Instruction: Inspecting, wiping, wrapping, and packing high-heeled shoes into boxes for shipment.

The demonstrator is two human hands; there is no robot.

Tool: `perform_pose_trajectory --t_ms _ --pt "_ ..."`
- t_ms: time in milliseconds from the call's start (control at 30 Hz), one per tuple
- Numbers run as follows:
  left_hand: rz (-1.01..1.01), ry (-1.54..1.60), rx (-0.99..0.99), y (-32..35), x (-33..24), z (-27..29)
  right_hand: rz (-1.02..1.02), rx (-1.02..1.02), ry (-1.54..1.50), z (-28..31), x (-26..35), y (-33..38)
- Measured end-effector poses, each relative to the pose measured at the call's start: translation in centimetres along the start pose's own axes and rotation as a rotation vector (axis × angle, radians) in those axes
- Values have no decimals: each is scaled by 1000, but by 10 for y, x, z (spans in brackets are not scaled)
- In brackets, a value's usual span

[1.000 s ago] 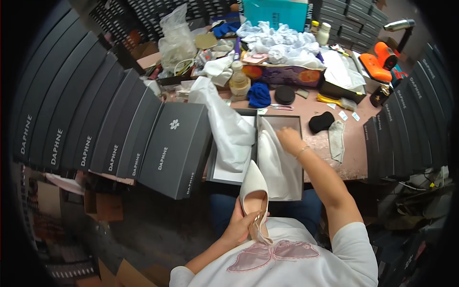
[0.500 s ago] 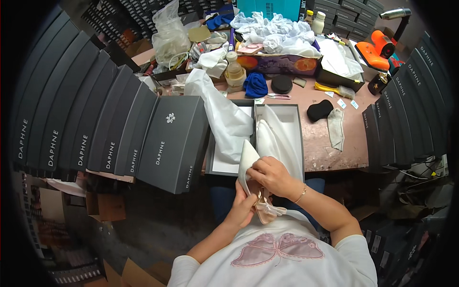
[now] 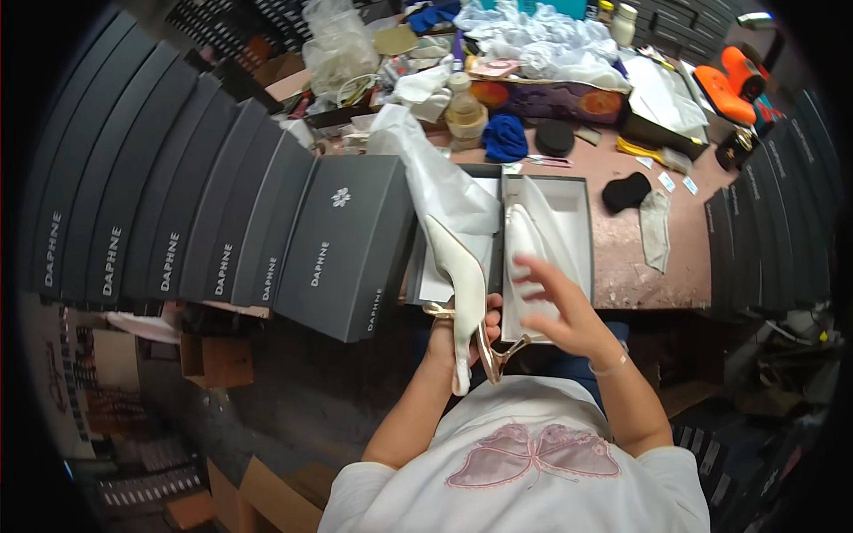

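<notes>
My left hand point(image 3: 443, 340) grips a white pointed high-heeled shoe point(image 3: 466, 289) with a gold sole edge, a slim gold heel and a bow at the strap. The shoe is turned on its side, toe pointing away from me. Just right of it, my right hand point(image 3: 569, 318) is open in the air, fingers apart and holding nothing. Beyond the hands lies an open grey shoe box point(image 3: 586, 226) in two halves. Its right half holds another white shoe point(image 3: 522, 233) among white tissue. White tissue paper point(image 3: 444, 186) spills over the left half.
Grey shoe boxes point(image 3: 342, 240) stand in a row on the left; more boxes point(image 3: 773, 195) are stacked on the right. Across the pink table point(image 3: 622, 275) lie a black sponge point(image 3: 626, 192), a pale cloth point(image 3: 655, 233), a yellow-handled brush point(image 3: 653, 153) and a blue cloth point(image 3: 506, 138).
The shoe has been turned over onto its side in my left hand, showing its heel. My right hand has let go of it and moved right, opening. The view has shifted slightly.
</notes>
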State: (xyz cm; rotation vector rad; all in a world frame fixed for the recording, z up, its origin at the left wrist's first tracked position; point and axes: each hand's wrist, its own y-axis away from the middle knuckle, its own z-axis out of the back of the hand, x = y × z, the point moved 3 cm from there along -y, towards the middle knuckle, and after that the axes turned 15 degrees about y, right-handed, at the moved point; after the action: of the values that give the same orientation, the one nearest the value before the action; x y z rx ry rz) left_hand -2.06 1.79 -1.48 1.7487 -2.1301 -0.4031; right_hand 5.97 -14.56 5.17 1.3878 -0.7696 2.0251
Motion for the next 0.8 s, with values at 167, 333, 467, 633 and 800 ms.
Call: perform_pose_trajectory --t_ms 167,333,467,633,800 --pt "186 150 195 -13 0 -2 -120 143 -37 -37 -12 57" --pt "340 194 376 -18 11 2 -72 67 90 -45 -10 64" --pt "366 164 424 -22 11 3 -64 82 108 -44 -12 65" --pt "267 65 331 -17 11 1 -153 60 9 -47 -25 72" --pt "196 -3 243 -12 7 2 -206 71 -65 -51 -31 74"
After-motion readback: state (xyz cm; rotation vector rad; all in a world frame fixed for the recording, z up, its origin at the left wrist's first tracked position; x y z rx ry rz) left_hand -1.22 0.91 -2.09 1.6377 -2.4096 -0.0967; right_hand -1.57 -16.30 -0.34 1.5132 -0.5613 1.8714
